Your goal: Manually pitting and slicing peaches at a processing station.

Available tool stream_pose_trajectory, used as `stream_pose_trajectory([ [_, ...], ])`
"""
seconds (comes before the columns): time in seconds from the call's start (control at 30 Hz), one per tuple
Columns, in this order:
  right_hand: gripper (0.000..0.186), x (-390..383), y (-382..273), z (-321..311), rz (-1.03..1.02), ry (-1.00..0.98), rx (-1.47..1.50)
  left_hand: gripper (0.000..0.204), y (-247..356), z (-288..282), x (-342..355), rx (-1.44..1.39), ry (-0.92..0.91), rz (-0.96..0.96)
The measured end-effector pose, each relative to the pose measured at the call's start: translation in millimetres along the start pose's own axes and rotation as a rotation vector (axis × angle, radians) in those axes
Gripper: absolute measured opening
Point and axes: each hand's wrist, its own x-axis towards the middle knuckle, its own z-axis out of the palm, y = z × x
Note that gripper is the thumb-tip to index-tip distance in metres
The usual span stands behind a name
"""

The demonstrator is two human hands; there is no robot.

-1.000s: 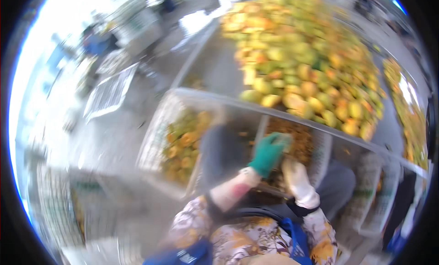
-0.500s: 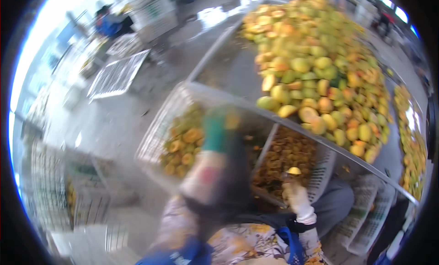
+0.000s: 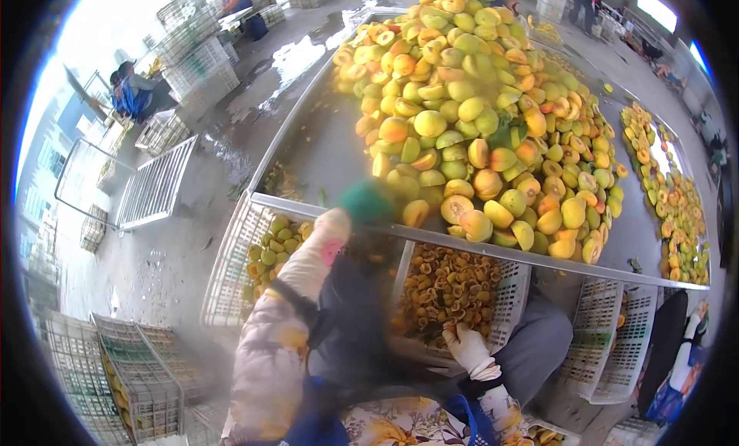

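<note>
Fruit (image 3: 477,119) lies heaped on a metal table (image 3: 312,157), crates (image 3: 198,73) on grey floor (image 3: 158,265).

Wet-patched grey floor (image 3: 173,253), bright windows (image 3: 652,7)

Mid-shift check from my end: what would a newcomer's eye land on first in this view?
Probably the big heap of yellow-green fruit, much of it cut open, on the metal table ahead. Next, the blurred left hand in its green glove, at the table's near edge. Then the white-gloved right hand, at the near end of a crate of small brownish pieces.
</note>
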Motion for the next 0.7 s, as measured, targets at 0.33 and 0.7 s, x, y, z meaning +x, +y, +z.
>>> stream_pose_trajectory([
  [0.33, 0.023, -10.1, -84.8, -50.2, -0.213, 0.208, 0.584, 0.045, 84.0, 44.3, -131.4, -1.316, 0.172, -0.047],
  [0.7, 0.018, -15.2, -149.5, -69.3, -0.408, 0.347, 0.162, 0.03, 103.1, 78.0, -162.8, -0.979, 0.223, 0.178],
])
